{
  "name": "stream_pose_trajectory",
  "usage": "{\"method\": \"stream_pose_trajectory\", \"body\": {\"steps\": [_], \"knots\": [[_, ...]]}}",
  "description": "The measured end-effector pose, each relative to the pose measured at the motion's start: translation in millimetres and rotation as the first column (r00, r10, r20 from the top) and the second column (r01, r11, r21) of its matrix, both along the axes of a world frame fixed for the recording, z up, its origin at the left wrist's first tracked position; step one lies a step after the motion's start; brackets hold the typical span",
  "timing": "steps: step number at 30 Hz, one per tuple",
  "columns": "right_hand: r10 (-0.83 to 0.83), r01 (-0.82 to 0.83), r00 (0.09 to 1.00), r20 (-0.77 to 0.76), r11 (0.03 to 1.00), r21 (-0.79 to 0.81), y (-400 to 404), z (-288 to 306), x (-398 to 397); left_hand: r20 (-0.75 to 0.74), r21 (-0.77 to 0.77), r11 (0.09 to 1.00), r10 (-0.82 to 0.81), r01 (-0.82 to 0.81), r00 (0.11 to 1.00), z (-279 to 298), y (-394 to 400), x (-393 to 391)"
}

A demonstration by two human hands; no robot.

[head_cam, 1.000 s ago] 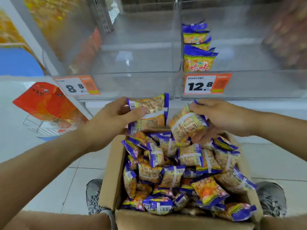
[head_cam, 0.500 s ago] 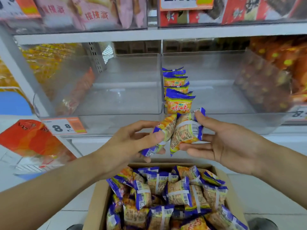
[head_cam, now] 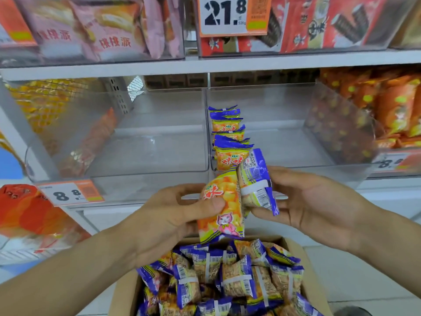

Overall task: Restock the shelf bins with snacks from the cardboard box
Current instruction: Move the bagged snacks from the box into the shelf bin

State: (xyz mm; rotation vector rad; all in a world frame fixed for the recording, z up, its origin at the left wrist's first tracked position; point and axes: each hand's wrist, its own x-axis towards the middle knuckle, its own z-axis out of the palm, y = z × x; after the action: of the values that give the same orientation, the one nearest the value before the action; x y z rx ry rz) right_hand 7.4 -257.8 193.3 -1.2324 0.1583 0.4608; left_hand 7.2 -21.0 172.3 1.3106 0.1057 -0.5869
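My left hand (head_cam: 169, 221) grips an orange and yellow snack packet (head_cam: 224, 213) with a cat picture, front side toward me. My right hand (head_cam: 307, 206) holds a second snack packet (head_cam: 257, 181), its purple and white back facing me. Both packets touch side by side just in front of the clear shelf bin (head_cam: 284, 133). A row of the same snack packets (head_cam: 227, 135) stands upright along that bin's left wall. Below my hands, the open cardboard box (head_cam: 124, 293) is full of several more packets.
A clear bin (head_cam: 148, 137) to the left looks nearly bare. Price tags read 8.8 (head_cam: 68, 193) and 21.8 (head_cam: 232, 14). Orange snack bags (head_cam: 391, 106) fill the bin at right. Pink and red packs sit on the upper shelf. A red bag (head_cam: 27, 210) hangs at left.
Both hands rose from the box toward the shelf with a packet each. The left packet has turned so its front faces me. The view tilted up, showing the upper shelf.
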Motion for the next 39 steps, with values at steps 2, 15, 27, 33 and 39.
{"method": "stream_pose_trajectory", "body": {"steps": [2,15,27,33,39], "knots": [[-0.003,0.003,0.999,0.044,1.0,0.005,0,0,0,0.024,0.005,0.999,-0.043,0.043,0.999,1,0,-3],[-0.064,0.242,0.843,0.534,0.932,-0.27,16,-8,-4,0.051,0.016,0.996,0.09,-0.091,0.995,4,-1,-6],[0.081,0.161,0.791,0.606,0.928,-0.336,20,-12,-5,0.184,0.107,0.991,0.062,-0.082,0.981,-2,-1,-9],[0.132,0.121,0.77,0.624,0.93,-0.347,24,-17,-11,0.349,0.334,0.942,-0.143,0.02,0.926,-7,0,-11],[0.252,0.052,0.721,0.646,0.909,-0.413,24,-15,-10,0.336,0.29,0.957,-0.1,-0.002,0.937,-6,-4,-10]]}}
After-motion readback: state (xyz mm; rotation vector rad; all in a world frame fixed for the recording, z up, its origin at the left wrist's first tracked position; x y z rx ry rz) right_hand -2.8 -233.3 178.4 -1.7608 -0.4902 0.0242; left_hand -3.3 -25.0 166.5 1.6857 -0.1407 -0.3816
